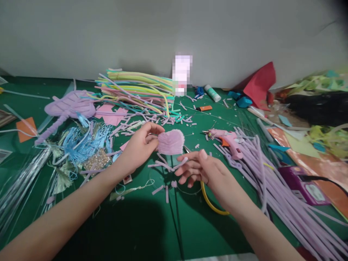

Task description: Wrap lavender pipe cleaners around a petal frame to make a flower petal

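My left hand (145, 146) pinches the left edge of a small lilac fuzzy panel (171, 142), which looks made of chenille stems lying side by side, with a pale trimmed rim. Close to the panel's lower right, my right hand (203, 168) hangs with fingers apart and seems to hold nothing. A short lilac stem piece (179, 165) shows at its fingertips; whether they touch is unclear. Beneath that hand lie scissors with a yellow handle (214, 206), partly hidden by it. Lilac offcuts (166, 194) are scattered on the green tabletop (130, 224) below.
A pink glue gun (227, 139) lies right of centre beside a long bundle of lilac stems (272, 192) and a purple box (304, 185). Multicoloured stems (136, 87) pile up behind. At left are a lilac fan shape (72, 103) and blue tassels (84, 139). An orange lighter (204, 108) lies farther back.
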The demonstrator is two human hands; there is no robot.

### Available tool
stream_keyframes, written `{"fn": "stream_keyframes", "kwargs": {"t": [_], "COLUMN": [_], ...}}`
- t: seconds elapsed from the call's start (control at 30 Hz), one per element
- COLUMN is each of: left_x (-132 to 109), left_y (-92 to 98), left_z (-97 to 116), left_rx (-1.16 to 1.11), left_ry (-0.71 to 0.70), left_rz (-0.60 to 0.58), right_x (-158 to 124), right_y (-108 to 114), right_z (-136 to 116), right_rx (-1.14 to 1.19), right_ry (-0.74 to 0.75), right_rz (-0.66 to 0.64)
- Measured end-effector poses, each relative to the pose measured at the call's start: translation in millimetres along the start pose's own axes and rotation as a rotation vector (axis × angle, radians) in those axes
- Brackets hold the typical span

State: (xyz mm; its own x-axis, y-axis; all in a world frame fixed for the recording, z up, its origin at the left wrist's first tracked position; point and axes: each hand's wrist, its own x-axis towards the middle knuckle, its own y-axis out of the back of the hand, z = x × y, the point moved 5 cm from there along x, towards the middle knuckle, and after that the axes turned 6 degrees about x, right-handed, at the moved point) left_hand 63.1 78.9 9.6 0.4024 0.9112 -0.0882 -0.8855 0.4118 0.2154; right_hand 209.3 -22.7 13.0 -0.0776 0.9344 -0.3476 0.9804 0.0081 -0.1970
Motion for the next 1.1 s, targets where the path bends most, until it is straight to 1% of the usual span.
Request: {"fn": "stream_keyframes", "kwargs": {"t": [0.07, 0.13, 0.17, 0.23, 0.3, 0.33, 0.4, 0.47, 0.53, 0.6, 0.67, 0.73, 0.87, 0.97, 1.07, 1.1], "left_x": [1, 2, 3, 5, 6, 6, 6, 5, 5, 5, 6, 8, 12, 14, 12, 11], "left_y": [3.5, 16.0, 25.6, 48.0, 67.0, 73.8, 77.7, 71.8, 64.6, 63.2, 69.6, 80.4, 98.7, 104.6, 107.4, 107.1], "left_z": [5, 14, 18, 22, 19, 17, 10, 3, -1, 1, 6, 11, 14, 13, 16, 18], "left_rx": [0.048, 0.159, 0.282, 0.635, 0.932, 1.025, 1.121, 1.207, 1.24, 1.231, 1.235, 1.255, 1.262, 1.271, 1.359, 1.375], "left_ry": [0.008, -0.015, -0.041, -0.042, -0.025, -0.017, -0.013, 0.017, 0.047, 0.062, 0.053, 0.022, -0.043, -0.038, 0.01, 0.025], "left_rz": [-0.056, -0.09, -0.092, -0.083, -0.09, -0.078, -0.072, -0.109, -0.142, -0.141, -0.107, -0.054, 0.035, 0.08, 0.145, 0.145], "right_x": [0, -1, -1, -2, -4, -4, -5, -4, -2, -1, 0, 0, 1, 1, 1, 1], "right_y": [3, 10, 16, 30, 45, 51, 59, 60, 58, 54, 48, 43, 34, 29, 27, 28], "right_z": [0, -1, -2, -3, -2, -1, 4, 11, 16, 18, 16, 14, 15, 19, 22, 23], "right_rx": [-0.087, -0.182, -0.21, -0.246, -0.299, -0.338, -0.417, -0.48, -0.565, -0.709, -0.87, -0.994, -1.132, -1.208, -1.277, -1.304], "right_ry": [0.004, 0.01, 0.014, 0.017, 0.008, 0.005, 0.002, 0.006, 0.035, 0.091, 0.159, 0.224, 0.309, 0.334, 0.379, 0.399], "right_rz": [0.02, 0.056, 0.083, 0.154, 0.228, 0.25, 0.265, 0.253, 0.237, 0.228, 0.223, 0.216, 0.197, 0.198, 0.205, 0.208]}}
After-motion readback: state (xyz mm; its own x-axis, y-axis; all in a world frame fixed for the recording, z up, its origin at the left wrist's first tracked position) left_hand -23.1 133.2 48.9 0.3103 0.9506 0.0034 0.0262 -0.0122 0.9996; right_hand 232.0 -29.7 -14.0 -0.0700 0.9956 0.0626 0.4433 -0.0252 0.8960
